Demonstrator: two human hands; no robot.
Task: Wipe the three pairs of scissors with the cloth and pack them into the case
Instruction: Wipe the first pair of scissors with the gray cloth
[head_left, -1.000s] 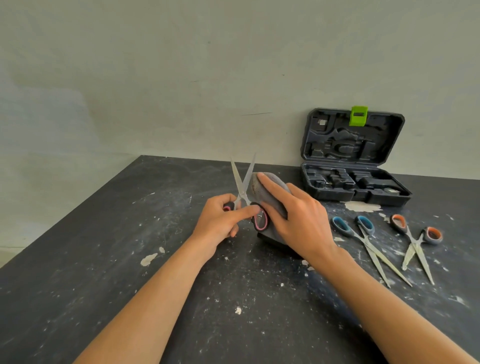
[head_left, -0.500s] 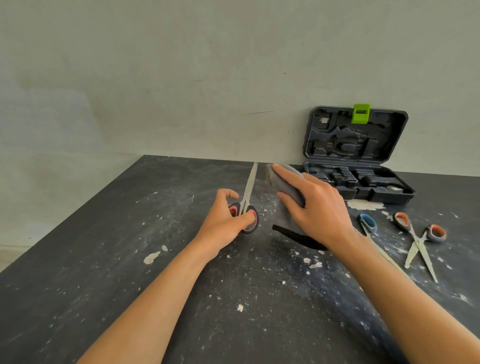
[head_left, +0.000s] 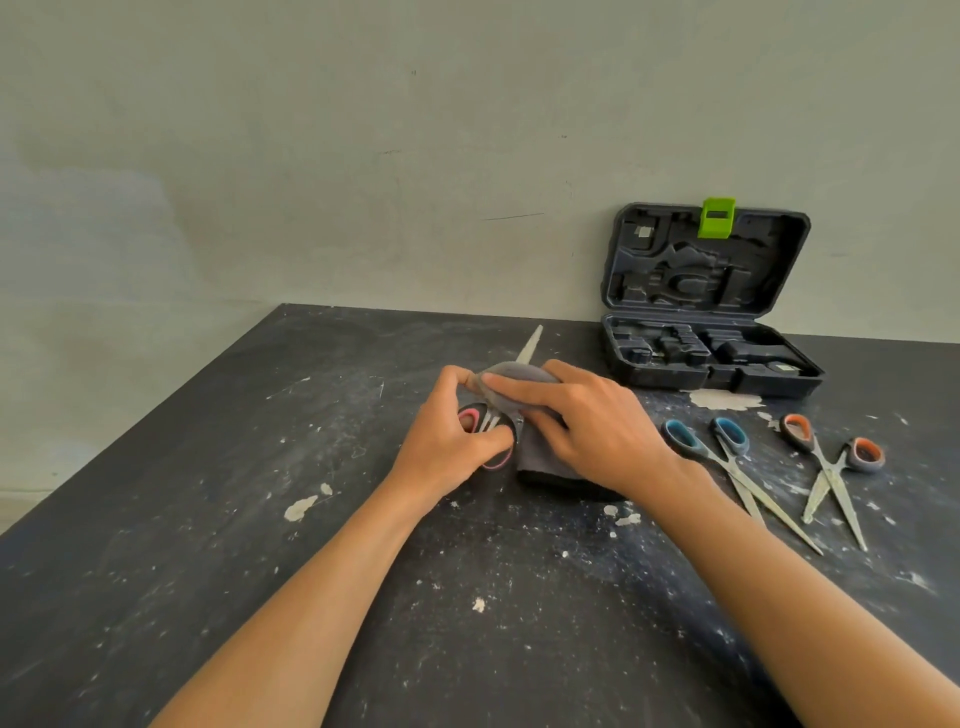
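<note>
At the centre of the frame the left hand (head_left: 447, 441) grips the pink-handled scissors (head_left: 491, 431) by the handle loops, fingers curled round them. The blades point toward the upper centre, and only the tip shows beyond the cloth. The right hand (head_left: 587, 421) holds the grey cloth (head_left: 540, 452) folded over the blades, fingers curled and pinching it against the metal just above the pivot; the cloth's lower edge rests on the black table (head_left: 208, 519). The scissors are judged light and rigid, with sharp edges and a pointed tip: take hold at the plastic loops only, and keep the cloth between fingers and blade. The cloth is soft and limp and will bunch unless pinched. To the right, well apart from both hands, lie the blue-handled scissors (head_left: 727, 462) and the orange-handled scissors (head_left: 831, 467), both spread open, blades toward the lower right and visibly soiled. The open tool case (head_left: 711, 358) stands at upper right against the wall, its moulded tray holding no scissors.
</note>
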